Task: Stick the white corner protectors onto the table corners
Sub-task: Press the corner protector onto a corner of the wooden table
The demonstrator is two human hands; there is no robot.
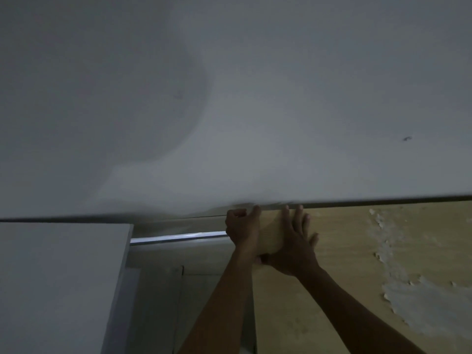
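While the fingertips (258, 208) of the left hand (241, 229) curl over the far edge of the table (332, 264) at its far left corner, the thumb side wraps down the left edge, so this hand is cupped closed around the corner itself. Whether a white corner protector sits under that grip cannot be told: the palm covers the corner and the light is dim, and no protector shows anywhere else in view. The right hand (293, 241) lies just beside it, fingers spread and flat on the wooden top, tips reaching the far edge, gripping nothing and seemingly bracing or pressing down. Both forearms reach up from the near side.

Outward from the hands, the tabletop is pale wood with a patch of peeled white surface (413, 297) toward the right edge. A grey wall (229, 98) rises just behind the far edge, and a white cabinet (58, 277) stands off the left edge.

By my reading, the step in hand is seating or pressing a protector onto this far left corner. The next move calls for firm, even pressure on both faces of the corner, then releasing to check that it sits square and holds.
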